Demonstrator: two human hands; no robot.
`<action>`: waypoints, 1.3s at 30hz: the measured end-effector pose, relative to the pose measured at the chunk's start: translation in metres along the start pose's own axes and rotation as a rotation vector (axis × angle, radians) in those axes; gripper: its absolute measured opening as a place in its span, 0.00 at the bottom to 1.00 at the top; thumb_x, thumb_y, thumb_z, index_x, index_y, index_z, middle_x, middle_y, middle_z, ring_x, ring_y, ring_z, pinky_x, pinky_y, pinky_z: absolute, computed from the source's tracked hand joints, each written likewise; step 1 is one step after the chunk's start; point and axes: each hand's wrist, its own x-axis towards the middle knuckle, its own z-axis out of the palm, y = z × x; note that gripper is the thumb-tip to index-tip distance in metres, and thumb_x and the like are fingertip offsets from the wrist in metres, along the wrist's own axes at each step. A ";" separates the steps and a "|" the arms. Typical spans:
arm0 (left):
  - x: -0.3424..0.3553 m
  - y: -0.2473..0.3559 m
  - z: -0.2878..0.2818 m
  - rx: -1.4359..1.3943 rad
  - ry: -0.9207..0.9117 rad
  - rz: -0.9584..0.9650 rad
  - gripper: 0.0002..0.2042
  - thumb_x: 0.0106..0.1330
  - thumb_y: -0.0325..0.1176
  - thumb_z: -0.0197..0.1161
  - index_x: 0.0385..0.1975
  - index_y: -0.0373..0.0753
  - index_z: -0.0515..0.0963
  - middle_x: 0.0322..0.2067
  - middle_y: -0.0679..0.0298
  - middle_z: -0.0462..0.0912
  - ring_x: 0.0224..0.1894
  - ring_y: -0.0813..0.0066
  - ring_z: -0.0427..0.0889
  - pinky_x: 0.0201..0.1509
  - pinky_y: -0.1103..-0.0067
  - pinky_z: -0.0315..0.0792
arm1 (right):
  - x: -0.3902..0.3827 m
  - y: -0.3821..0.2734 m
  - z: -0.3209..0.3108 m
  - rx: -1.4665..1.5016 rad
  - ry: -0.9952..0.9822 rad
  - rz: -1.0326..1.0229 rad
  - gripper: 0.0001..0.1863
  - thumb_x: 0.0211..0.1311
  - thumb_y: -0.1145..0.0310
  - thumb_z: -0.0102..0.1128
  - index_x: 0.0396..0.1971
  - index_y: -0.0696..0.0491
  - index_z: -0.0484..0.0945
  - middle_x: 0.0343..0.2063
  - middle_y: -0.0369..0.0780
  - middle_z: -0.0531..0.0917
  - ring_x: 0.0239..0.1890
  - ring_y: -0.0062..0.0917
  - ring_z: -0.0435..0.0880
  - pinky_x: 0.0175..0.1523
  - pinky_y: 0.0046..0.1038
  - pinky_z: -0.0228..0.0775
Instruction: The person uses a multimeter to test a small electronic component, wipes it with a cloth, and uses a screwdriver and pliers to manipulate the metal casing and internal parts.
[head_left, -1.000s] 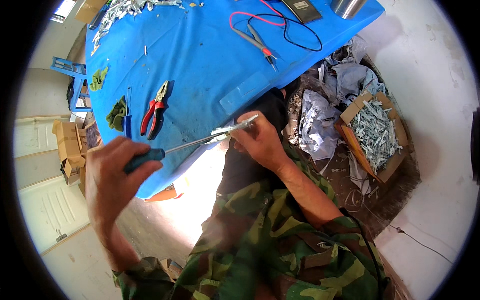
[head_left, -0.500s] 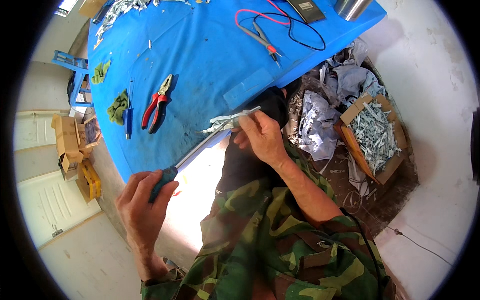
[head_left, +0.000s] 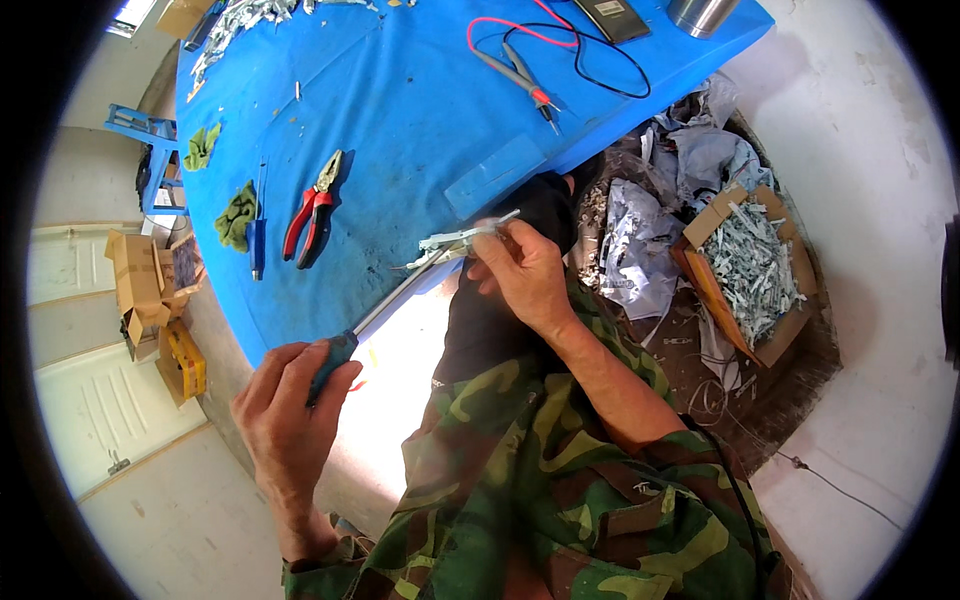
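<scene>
My left hand [head_left: 285, 415] is wrapped round the teal handle of a screwdriver [head_left: 395, 300], whose long metal shaft slants up to the right. The shaft meets a thin whitish strip-like piece [head_left: 445, 240] at the near edge of the blue-covered table [head_left: 400, 120]. My right hand [head_left: 520, 270] pinches that piece between thumb and fingers. Its far end pokes out past the fingertips; the fingers hide the screwdriver's tip. On the table to the left lie red-and-black pliers [head_left: 313, 210] and a second, blue-handled screwdriver [head_left: 257, 235] beside a green cloth [head_left: 236, 215].
Meter probes [head_left: 520, 75] with red and black leads lie at the table's right, near a metal cup [head_left: 702, 14]. A pile of whitish strips [head_left: 240, 20] lies far left. On the right, a cardboard box [head_left: 790, 240] holds similar strips. Crumpled plastic bags [head_left: 635, 245] lie beside it.
My left hand has shifted the screwdriver very slightly, and its shaft now lies lower against the whitish piece. My right hand has stayed nearly in place, still gripping.
</scene>
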 end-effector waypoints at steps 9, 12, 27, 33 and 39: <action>0.015 -0.001 -0.004 0.012 -0.032 0.083 0.15 0.50 0.27 0.83 0.36 0.34 0.85 0.33 0.59 0.87 0.29 0.64 0.87 0.30 0.73 0.79 | 0.000 0.000 -0.003 -0.025 -0.024 -0.009 0.19 0.78 0.65 0.60 0.56 0.65 0.79 0.37 0.41 0.87 0.35 0.22 0.88 0.33 0.21 0.80; 0.021 -0.003 -0.006 0.018 -0.064 0.084 0.15 0.51 0.28 0.82 0.36 0.34 0.85 0.33 0.59 0.87 0.29 0.64 0.86 0.30 0.72 0.79 | 0.000 -0.001 -0.001 0.005 -0.010 -0.017 0.18 0.77 0.65 0.60 0.54 0.65 0.79 0.38 0.42 0.87 0.35 0.22 0.89 0.34 0.21 0.80; 0.088 0.002 -0.033 0.081 -0.257 0.118 0.13 0.51 0.29 0.82 0.33 0.34 0.86 0.28 0.59 0.84 0.26 0.65 0.84 0.28 0.71 0.75 | 0.005 0.011 -0.002 -0.014 -0.012 -0.139 0.10 0.73 0.71 0.67 0.39 0.59 0.75 0.29 0.38 0.86 0.30 0.16 0.85 0.34 0.19 0.76; 0.149 -0.029 -0.034 0.031 -0.428 0.143 0.11 0.50 0.28 0.82 0.32 0.33 0.88 0.28 0.57 0.87 0.25 0.69 0.84 0.31 0.75 0.76 | 0.001 0.007 0.007 0.016 0.033 -0.137 0.09 0.73 0.71 0.66 0.41 0.59 0.76 0.28 0.37 0.86 0.30 0.14 0.84 0.35 0.19 0.75; 0.157 -0.023 -0.027 -0.004 -0.440 0.090 0.08 0.55 0.29 0.79 0.31 0.34 0.88 0.26 0.57 0.87 0.25 0.69 0.84 0.31 0.76 0.76 | 0.005 0.008 0.008 0.138 0.063 -0.123 0.09 0.74 0.70 0.65 0.44 0.58 0.76 0.31 0.35 0.85 0.32 0.13 0.83 0.37 0.18 0.74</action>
